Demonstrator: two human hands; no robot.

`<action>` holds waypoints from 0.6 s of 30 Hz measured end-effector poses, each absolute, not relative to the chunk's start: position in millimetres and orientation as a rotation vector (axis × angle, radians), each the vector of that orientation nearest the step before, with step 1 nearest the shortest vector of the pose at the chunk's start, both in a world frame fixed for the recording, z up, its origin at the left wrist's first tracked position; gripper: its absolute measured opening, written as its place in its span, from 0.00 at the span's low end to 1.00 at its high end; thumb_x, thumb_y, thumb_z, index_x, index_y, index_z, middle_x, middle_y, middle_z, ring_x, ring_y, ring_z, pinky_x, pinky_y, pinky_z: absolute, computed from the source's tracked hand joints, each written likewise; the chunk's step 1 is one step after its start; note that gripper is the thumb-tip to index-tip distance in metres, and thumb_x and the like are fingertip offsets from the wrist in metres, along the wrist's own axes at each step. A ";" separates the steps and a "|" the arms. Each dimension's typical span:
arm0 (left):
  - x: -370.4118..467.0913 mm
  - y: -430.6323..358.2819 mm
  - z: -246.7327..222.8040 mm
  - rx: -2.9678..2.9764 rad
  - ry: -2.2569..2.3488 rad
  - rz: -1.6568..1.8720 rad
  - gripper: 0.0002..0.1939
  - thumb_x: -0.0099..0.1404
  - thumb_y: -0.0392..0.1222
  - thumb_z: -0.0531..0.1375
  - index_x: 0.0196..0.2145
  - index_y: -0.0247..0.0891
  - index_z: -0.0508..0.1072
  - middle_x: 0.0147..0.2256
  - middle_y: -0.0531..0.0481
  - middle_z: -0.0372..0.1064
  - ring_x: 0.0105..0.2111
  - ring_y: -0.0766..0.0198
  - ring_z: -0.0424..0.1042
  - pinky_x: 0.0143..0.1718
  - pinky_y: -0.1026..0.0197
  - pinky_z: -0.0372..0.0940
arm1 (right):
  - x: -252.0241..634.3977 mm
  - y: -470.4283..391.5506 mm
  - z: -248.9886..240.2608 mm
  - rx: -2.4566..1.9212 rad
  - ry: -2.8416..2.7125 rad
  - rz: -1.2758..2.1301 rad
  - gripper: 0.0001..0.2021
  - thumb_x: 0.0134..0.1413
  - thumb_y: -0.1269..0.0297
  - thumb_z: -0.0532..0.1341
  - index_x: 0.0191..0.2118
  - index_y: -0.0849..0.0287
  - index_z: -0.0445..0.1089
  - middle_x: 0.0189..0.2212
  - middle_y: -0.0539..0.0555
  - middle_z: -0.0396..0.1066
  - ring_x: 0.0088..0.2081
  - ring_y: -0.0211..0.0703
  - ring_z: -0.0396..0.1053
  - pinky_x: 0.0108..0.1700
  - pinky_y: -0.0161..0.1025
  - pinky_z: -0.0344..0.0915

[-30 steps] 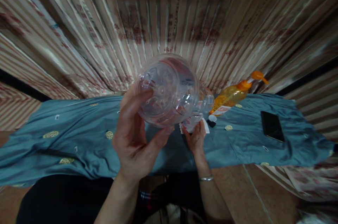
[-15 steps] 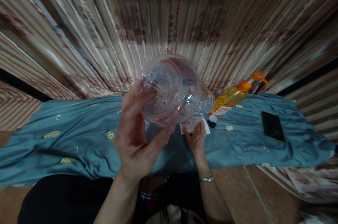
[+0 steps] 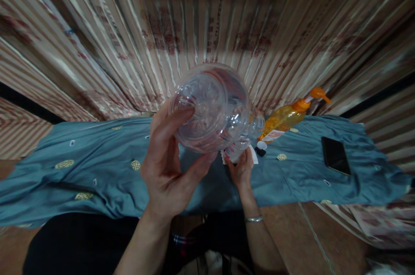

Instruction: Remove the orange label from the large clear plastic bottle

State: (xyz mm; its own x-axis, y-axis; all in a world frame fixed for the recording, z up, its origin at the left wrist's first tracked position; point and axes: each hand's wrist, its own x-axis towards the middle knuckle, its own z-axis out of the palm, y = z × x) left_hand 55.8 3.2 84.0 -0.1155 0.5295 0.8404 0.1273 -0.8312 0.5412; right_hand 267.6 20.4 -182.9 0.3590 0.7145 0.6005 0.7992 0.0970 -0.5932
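Note:
My left hand (image 3: pixel 165 162) is closed round a large clear plastic bottle (image 3: pixel 210 108), held up in the air and tilted with its base towards me. The bottle's narrower end points away to the right and down. Beneath that end, my right hand (image 3: pixel 242 169) is wrapped round a smaller clear bottle (image 3: pixel 236 148) with reddish print, standing over a white sheet (image 3: pixel 254 156). The large bottle partly covers the small one, so I cannot tell whether their mouths touch.
An orange pump bottle (image 3: pixel 285 119) with yellow-orange liquid stands right of my hands. Near its foot lie a white cap (image 3: pixel 261 145) and a small black piece (image 3: pixel 260 152). A black phone (image 3: pixel 336 155) rests on the teal cloth (image 3: pixel 110 158). Striped curtains (image 3: pixel 207 15) hang behind.
The large bottle in my left hand has shifted slightly up and right. My right hand and the small bottle have hardly moved.

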 end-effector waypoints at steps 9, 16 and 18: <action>56.8 9.5 81.7 1.906 0.669 2.065 0.35 0.60 0.53 0.76 0.63 0.54 0.75 0.62 0.47 0.73 0.66 0.39 0.69 0.69 0.30 0.68 | 268.2 20.9 -186.5 -1.637 -1.385 -0.123 0.37 0.67 0.42 0.61 0.68 0.67 0.61 0.64 0.79 0.64 0.67 0.71 0.62 0.63 0.73 0.65; 55.5 11.4 82.5 1.909 0.660 2.046 0.37 0.57 0.56 0.77 0.63 0.54 0.76 0.62 0.48 0.73 0.66 0.38 0.70 0.70 0.32 0.67 | 268.3 22.2 -191.0 -1.640 -1.384 -0.158 0.38 0.67 0.40 0.59 0.68 0.68 0.61 0.65 0.79 0.64 0.68 0.70 0.62 0.63 0.73 0.65; 54.4 12.1 82.6 1.949 0.632 2.062 0.38 0.57 0.57 0.77 0.64 0.55 0.75 0.61 0.49 0.73 0.66 0.38 0.70 0.69 0.31 0.68 | 268.7 22.2 -191.4 -1.638 -1.385 -0.144 0.39 0.67 0.39 0.59 0.68 0.68 0.61 0.64 0.79 0.64 0.68 0.71 0.62 0.63 0.73 0.66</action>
